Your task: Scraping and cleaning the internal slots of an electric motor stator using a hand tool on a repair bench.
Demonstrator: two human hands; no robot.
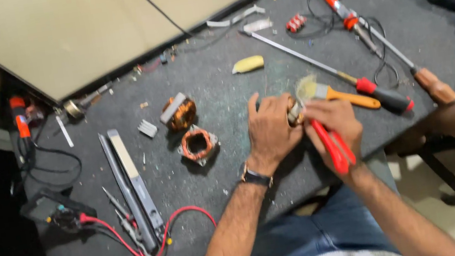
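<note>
- Both forearms come up from the bottom edge and meet near the middle of the dark worktop (224, 104), just past its front edge.
- Left hand (269, 130) sits knuckles-up with a watch on the wrist. Its fingers are curled round a small metal part (295, 114), and the index finger sticks up a bit. So that grip is pinched on the part, which peeks out on the hand's right side.
- Right hand (333, 120) is curled tight round red-handled pliers (333, 144). The handles run back along the palm toward the wrist, and the nose points up-left at the small part. I can't tell if the tip actually touches it, too blurry.
- The two hands are touching, and the part sits right between them.
- Just behind the right hand is a paintbrush (334, 93) with an orange handle, its bristles near the fingertips.
- Left of the left hand and a bit apart lie two copper-wound motor coils (196, 144), one closer to the wall than the other.
- Further right are a long screwdriver (377, 92) with a red and black handle, and a wooden-handled tool (434, 86).
- Far left there's a meter (49, 211) with red leads snaking along the front edge.
</note>
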